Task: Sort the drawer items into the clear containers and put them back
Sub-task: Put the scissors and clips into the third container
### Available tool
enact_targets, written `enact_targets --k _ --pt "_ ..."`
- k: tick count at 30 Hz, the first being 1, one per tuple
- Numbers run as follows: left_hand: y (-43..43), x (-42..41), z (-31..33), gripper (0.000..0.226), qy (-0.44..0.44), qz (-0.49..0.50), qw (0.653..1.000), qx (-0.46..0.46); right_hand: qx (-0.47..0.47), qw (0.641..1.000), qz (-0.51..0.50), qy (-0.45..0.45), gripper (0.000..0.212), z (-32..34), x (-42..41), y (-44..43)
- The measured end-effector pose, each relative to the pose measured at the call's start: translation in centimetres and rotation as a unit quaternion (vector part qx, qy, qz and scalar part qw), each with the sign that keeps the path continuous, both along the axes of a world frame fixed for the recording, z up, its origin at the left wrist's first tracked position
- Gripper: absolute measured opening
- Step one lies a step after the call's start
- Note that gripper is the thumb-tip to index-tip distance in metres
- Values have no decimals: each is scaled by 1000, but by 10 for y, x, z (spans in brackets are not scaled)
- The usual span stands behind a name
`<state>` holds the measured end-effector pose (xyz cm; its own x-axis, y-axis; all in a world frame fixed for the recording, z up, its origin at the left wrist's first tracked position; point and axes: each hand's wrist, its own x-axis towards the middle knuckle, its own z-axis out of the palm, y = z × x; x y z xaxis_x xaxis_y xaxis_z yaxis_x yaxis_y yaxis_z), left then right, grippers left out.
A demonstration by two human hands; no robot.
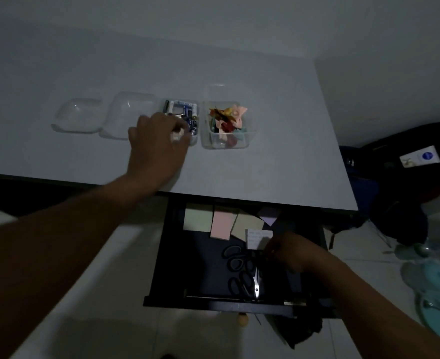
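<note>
Black-handled steel scissors (256,283): lie flat in the open black drawer (187,268), near its front edge, blades pointing toward that edge. A second set of black loops seems to overlap them; dim light leaves the count uncertain.

Handling, as judged: stiff, moderately heavy, sharp at the tips. Best taken by the handle loops or around the closed blades, not by the points.

Right hand (295,252): inside the drawer toward its right edge, just beside the scissor handles. Fingers curled at a dark item there; whether they have hold of anything cannot be told.

Left hand (156,141): over the white desk (265,172), at the near edge of the clear plastic container of batteries (196,120). Fingers bent, pinching a small pale item (176,137), identity unclear.

Clear plastic container of coloured scraps (250,130): just beside the battery container, toward the desk's right edge.

Two empty clear plastic containers (77,117): same row, toward the left edge.

Pastel paper notes (222,226): green, pink, tan, lilac and white sheets along the drawer's back edge; light and flimsy.
</note>
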<state>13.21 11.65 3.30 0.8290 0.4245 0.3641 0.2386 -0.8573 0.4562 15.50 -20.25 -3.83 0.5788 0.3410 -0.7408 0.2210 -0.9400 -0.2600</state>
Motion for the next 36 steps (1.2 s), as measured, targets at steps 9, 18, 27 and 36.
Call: enact_targets --k 9,18,27,36 --pt "-109 -119 -68 18 89 -205 971 -89 40 999 -15 -19 18 -17 -42 -34" --pt "-147 -90 -135 51 292 -262 915 -90 -25 999 26 -16 37 -55 -41 -3" --pt "-146 -80 -146 45 303 -224 924 -70 58 984 -89 -141 12 -81 -39 -7" --pt "-119 -82 -128 13 303 -62 865 -394 140 972 -185 -26 10 -67 -31 -20"
